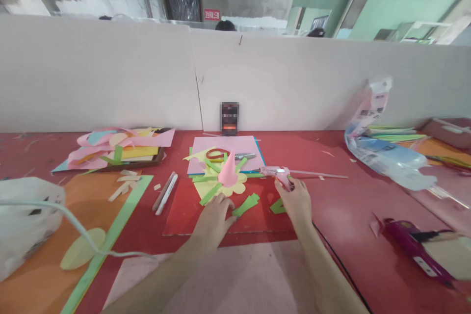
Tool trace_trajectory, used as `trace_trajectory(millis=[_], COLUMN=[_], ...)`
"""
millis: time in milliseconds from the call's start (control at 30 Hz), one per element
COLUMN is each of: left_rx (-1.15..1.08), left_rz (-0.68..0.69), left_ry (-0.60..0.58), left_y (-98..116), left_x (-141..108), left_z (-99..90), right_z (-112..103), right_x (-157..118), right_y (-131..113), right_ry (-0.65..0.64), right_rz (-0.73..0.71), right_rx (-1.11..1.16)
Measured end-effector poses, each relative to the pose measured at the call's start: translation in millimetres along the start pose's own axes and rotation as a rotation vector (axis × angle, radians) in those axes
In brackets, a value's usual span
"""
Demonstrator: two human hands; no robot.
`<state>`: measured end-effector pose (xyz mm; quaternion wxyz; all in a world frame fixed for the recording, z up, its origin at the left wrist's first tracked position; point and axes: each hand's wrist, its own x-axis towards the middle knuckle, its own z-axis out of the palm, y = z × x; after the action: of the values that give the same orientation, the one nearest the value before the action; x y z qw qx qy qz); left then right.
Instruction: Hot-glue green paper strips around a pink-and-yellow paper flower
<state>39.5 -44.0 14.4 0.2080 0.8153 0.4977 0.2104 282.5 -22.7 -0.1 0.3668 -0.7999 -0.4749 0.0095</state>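
On the red table [312, 149], a pink paper cone [228, 172] is already set upright on yellow petalled paper [239, 188], green paper strips [248, 204] are left loose, a pink glue gun [282, 173] is gripped by the right hand [297, 198], and the left hand's [217, 212] grip cannot be told.

Along the far edge of our red worktop [316, 149] we have a white partition [110, 78], with a dark, blurred-out object [229, 118] upright before it. Left along that edge we see a heap of coloured paper [121, 149]; two pens [165, 194] lie nearer the near edge. On the left side we find a white plastic bag [29, 230] and an orange sheet [40, 289]. Towards the right side we have a clear plastic wrapper [397, 162], a brownish box [449, 131] by the far edge, and a magenta device [415, 248] nearer us.
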Motion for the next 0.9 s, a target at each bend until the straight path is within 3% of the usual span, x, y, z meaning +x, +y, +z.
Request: trace_trajectory(millis=[167, 433, 700, 900], left_rx=[-0.063, -0.19, -0.245, -0.141], left_rz=[-0.038, -0.139, -0.049, -0.014], left_ry=[-0.002, -0.011, -0.013, -0.019], left_y=[0.1, 1.4, 8.8, 11.5], left_x=[0.3, -1.3, 4.4, 5.0], left_z=[-1.9, -8.6, -3.8, -3.5], right_z=[1.7, 1.7, -0.6, -2.2], right_x=[0.8, -0.3, -1.2, -1.7], right_y=[1.9, -0.6, -3.6, -5.7], right_ry=[0.048, 0.01, -0.017, -0.009], right_rz=[0.009, -0.003, 0.022, 0.022], right_rx=[0.071, 0.074, 0.069, 0.058])
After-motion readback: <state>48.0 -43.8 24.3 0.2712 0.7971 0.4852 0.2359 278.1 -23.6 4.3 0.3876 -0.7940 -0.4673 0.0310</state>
